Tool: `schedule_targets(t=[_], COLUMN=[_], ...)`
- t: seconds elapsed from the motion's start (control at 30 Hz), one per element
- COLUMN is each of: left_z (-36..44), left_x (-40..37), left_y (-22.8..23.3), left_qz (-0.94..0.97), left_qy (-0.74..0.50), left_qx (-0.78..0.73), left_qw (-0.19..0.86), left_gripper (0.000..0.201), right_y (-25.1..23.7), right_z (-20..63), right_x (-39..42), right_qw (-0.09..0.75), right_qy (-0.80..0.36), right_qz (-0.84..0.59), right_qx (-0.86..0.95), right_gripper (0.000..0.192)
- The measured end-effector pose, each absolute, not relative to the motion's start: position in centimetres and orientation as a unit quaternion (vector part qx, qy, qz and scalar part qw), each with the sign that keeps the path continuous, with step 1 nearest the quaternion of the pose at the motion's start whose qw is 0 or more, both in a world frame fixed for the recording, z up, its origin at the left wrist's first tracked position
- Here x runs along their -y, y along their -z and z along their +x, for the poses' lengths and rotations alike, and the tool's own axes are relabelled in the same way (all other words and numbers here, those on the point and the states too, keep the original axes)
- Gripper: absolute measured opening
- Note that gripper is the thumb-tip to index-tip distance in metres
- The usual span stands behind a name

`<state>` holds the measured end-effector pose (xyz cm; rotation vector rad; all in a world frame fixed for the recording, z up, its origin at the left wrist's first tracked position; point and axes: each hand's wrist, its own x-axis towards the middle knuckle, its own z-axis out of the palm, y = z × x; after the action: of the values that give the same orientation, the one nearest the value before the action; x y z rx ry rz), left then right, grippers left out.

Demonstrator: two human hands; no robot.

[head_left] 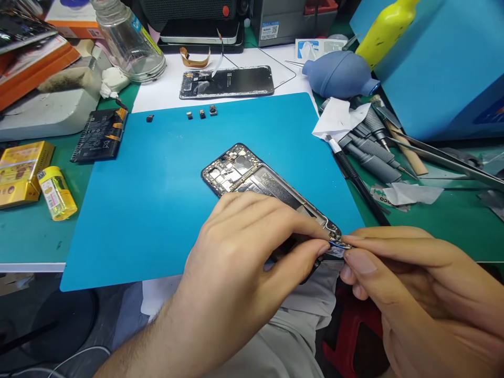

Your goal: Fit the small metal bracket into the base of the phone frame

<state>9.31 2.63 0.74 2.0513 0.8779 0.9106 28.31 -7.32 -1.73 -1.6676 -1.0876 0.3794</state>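
Observation:
An opened phone frame [271, 181] lies slanted on the blue mat [149, 205], its metal shields and inner parts exposed. My left hand [248, 252] reaches over the lower part of the phone, hiding much of it, with thumb and index finger pinched at the near right corner. A small, thin part with a blue edge [339, 244] sits between the fingertips of both hands, beside that corner; its exact kind is too small to tell. From the right, my right hand [409, 283] pinches the other end of this part between thumb and index finger.
Several tiny camera modules [202, 114] lie along the mat's far edge. Behind them is a detached phone screen [236, 81]. A battery [100, 135] and a yellow lighter [58, 193] are left. Screwdrivers [372, 152], tweezers [444, 157] and a blue air blower [338, 74] crowd the right.

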Motion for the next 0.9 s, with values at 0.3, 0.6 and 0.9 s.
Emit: schedule_targets(t=[0.3,0.6,0.9], left_z=[9.5,9.1,9.1], left_x=[-2.3,-2.2,-2.9], left_y=[-0.6,-1.0,-1.2], left_qz=[0.798,0.807,0.846], left_qy=[-0.345,-0.34,-0.302], left_qx=[-0.351,-0.332,-0.307], left_qw=[0.347,0.351,0.314], left_gripper=[0.012,0.01,0.015], right_y=[1.9,10.0,14.4], right_z=[28.7,34.7,38.7], right_x=[7.2,13.2,16.1], right_qw=[0.545,0.583,0.582], right_qy=[-0.19,-0.185,-0.182], right_qz=[-0.692,-0.652,-0.649], right_qx=[0.434,0.448,0.454], right_gripper=[0.02,0.041,0.04])
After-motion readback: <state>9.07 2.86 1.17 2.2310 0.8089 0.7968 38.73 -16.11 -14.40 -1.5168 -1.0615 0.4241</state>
